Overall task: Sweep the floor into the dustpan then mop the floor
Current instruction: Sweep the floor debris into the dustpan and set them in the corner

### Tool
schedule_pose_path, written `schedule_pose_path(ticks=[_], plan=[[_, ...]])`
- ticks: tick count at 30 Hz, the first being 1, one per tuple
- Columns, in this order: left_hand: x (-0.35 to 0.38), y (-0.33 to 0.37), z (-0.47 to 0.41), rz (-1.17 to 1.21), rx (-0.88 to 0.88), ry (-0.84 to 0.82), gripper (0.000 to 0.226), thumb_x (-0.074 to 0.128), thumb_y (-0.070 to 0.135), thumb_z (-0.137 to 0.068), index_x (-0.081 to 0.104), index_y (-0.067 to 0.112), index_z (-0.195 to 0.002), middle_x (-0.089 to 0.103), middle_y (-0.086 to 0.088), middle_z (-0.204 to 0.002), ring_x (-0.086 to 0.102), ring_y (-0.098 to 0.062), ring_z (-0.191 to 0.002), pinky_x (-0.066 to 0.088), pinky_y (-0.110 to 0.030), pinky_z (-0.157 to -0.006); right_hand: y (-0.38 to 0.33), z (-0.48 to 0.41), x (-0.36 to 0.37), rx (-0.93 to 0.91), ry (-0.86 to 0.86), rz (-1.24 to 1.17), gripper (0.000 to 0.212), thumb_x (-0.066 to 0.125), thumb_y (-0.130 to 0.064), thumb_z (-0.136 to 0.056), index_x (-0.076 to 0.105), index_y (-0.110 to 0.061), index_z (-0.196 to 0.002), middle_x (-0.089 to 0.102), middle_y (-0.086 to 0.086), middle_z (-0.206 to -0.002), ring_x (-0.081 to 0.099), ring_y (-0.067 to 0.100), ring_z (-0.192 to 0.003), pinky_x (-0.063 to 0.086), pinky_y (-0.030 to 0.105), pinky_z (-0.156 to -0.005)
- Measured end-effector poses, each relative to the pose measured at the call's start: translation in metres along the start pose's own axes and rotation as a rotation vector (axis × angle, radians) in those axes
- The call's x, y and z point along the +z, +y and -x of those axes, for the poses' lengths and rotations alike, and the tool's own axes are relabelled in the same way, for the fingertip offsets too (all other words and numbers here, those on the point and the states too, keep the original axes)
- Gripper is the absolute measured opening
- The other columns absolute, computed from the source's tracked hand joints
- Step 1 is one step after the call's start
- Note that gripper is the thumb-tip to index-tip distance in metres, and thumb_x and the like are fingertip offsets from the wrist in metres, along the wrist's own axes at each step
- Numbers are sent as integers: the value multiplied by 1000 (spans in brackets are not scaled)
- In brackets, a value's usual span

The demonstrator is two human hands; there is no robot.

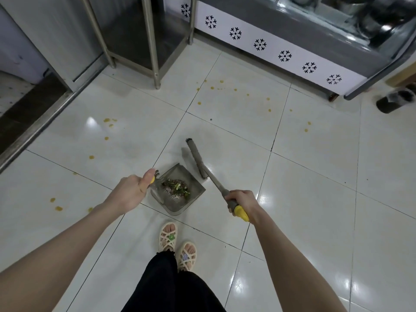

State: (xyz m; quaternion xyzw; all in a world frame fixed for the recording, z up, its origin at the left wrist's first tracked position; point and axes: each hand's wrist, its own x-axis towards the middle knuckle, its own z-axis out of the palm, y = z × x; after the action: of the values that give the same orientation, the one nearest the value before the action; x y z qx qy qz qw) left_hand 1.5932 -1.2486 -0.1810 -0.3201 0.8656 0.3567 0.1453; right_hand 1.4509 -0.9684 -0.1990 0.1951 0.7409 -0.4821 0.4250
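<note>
L grip (132, 190): dustpan (178, 171) (R grip (242, 201): broom (198, 158))

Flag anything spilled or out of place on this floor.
Yellow-orange spots are scattered across the white tiles, from near the steel table leg to left of the feet. They look like drips, probably mop work. Swept debris sits inside the dustpan. A dark container by the counter may be tipped; unclear.

Bright even indoor light, white glare patches on glossy floor tiles (281, 136), soft faint shadows, wide-angle bending at edges, slight softness.
</note>
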Motion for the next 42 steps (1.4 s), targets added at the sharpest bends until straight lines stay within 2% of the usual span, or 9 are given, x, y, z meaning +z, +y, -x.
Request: schedule_pose_path(ticks=[8, 15, 21, 25, 33, 38, 42], plan=[[1, -15, 10, 33, -50, 26, 71, 19, 64, -93, 39, 8, -55, 41, -9, -53, 37, -25, -52, 34, -31, -54, 21, 5, 20, 38, -47, 23, 7, 59, 4, -79, 65, 5, -81, 52, 13, -61, 49, 23, -44, 42, 21, -40], [4, -22, 22, 53, -7, 23, 73, 19, 68, -90, 41, 7, -57, 44, -10, -54, 40, -26, -55, 37, -32, -57, 32, 36, 12, 47, -48, -17, 8, 62, 2, -77, 66, 6, -82, 51, 12, -60, 49, 22, -42, 39, 21, -41], [9, -29, 33, 65, 49, -5, 81, 15, 79, -78, 46, 7, -56, 49, -8, -54, 45, -26, -56, 39, -31, -59, 28, 55, 6, 16, -18, -38, 14, 64, 0, -77, 67, 7, -89, 55, 13, -59, 52, 19, -40, 40, 20, -41], [11, -17, 39, 66, 109, -1, 88, 9, 85, -66, 47, 6, -55, 55, -13, -56, 50, -28, -59, 43, -36, -66, 33, 73, 7, -20, 13, -6, 11, 63, 1, -76, 65, 7, -85, 51, 13, -56, 50, 20, -37, 37, 20, -39], [-11, 17, 38, 98, 216, 68, 88, 10, 83, -68, 50, 5, -58, 52, -15, -58, 50, -29, -59, 48, -39, -69, 28, 101, 2, -109, 90, -25, 4, 61, 3, -77, 61, 5, -80, 50, 14, -59, 49, 20, -35, 37, 19, -37], [-20, 43, 38, 110, 275, 94, 86, 11, 83, -70, 48, 7, -57, 50, -13, -54, 46, -26, -51, 47, -38, -61, 21, 114, -6, -158, 163, -106, 5, 62, 3, -76, 64, 5, -72, 51, 13, -55, 49, 20, -36, 37, 19, -37], [-22, 67, 36, 97, 323, 97, 85, 10, 84, -69, 46, 7, -56, 51, -12, -55, 47, -27, -52, 47, -39, -63, 13, 121, -10, -199, 204, -147, 5, 62, 4, -76, 63, 5, -70, 50, 13, -54, 48, 21, -35, 37, 21, -36]])
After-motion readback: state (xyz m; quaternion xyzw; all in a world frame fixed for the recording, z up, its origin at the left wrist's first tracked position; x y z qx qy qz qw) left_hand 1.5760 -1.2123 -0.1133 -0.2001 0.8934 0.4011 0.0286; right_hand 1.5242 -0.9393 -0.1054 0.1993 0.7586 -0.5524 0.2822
